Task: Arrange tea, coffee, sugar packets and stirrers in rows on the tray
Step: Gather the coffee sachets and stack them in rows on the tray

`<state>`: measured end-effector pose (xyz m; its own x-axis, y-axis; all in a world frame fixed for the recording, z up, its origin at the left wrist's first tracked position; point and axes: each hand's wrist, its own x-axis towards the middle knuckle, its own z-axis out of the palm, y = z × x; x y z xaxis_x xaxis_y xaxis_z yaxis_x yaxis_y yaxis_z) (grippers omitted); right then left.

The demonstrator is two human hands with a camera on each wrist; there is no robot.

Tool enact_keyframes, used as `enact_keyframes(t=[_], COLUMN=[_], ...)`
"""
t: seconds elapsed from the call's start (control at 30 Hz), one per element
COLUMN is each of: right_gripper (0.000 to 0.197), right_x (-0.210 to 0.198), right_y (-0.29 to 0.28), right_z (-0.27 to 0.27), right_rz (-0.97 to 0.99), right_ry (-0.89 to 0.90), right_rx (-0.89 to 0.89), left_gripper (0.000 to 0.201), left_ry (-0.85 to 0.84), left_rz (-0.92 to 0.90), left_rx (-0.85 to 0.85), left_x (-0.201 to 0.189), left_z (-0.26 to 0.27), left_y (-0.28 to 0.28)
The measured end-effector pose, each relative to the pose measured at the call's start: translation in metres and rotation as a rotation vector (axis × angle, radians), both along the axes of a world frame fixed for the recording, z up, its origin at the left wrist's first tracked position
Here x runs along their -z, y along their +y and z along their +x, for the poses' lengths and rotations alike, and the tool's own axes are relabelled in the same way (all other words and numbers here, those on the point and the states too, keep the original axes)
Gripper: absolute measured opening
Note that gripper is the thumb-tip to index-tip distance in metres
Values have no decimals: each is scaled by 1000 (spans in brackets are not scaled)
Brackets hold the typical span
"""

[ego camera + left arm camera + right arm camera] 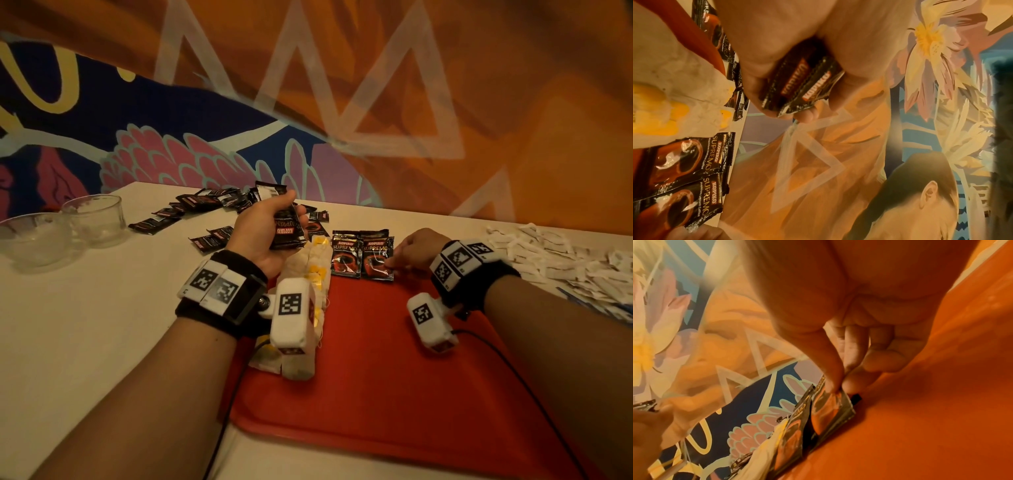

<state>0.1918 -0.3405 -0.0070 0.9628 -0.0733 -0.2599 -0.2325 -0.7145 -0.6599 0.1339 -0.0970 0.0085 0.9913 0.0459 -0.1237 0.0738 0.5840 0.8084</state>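
A red tray point(394, 359) lies in front of me. A row of white tea bags point(317, 270) with yellow tags runs along its left side. Two black coffee sachets point(346, 255) lie side by side at the tray's far edge. My left hand point(295, 205) is raised above the tea bags and grips a small bundle of coffee sachets point(807, 84). My right hand point(394, 262) is low on the tray, where thumb and forefinger pinch the right edge of the right-hand sachet point(830, 410).
Several loose coffee sachets point(205, 205) are scattered on the white table behind the tray. A heap of white packets point(555, 263) lies at the right. Two glass bowls point(96, 219) stand at the far left. A painted wall runs just behind the table.
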Motion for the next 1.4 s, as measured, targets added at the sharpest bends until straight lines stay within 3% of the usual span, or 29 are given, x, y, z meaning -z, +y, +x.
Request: enact_keyframes(t=[0.17, 0.27, 0.6, 0.73, 0.93, 1.03, 1.13, 1.4], right_gripper=[14, 26, 22, 20, 19, 28, 22, 23], right_x=[2, 2, 2, -2, -23, -36, -44, -48], right_y=[2, 0, -4, -3, 29, 55, 72, 64], right_z=[0, 1, 2, 1, -20, -33, -40, -36], right_rz=[10, 2, 75, 91, 346, 475, 530, 560], right_ry=[-25, -77, -100, -215, -331, -318, -289, -457], right_rx=[11, 28, 59, 63, -131, -255, -326, -194], left_gripper=[21, 22, 21, 23, 31, 34, 31, 29], left_ry=[5, 6, -12, -2, 18, -7, -41, -4], left_rz=[13, 36, 11, -2, 134, 170, 188, 74], left_rx=[-8, -8, 43, 33, 3, 17, 52, 30], left_x=[1, 1, -1, -2, -1, -1, 0, -5], left_z=[0, -1, -6, -6, -6, -8, -10, -10], left_y=[0, -1, -1, -1, -3, -6, -9, -7])
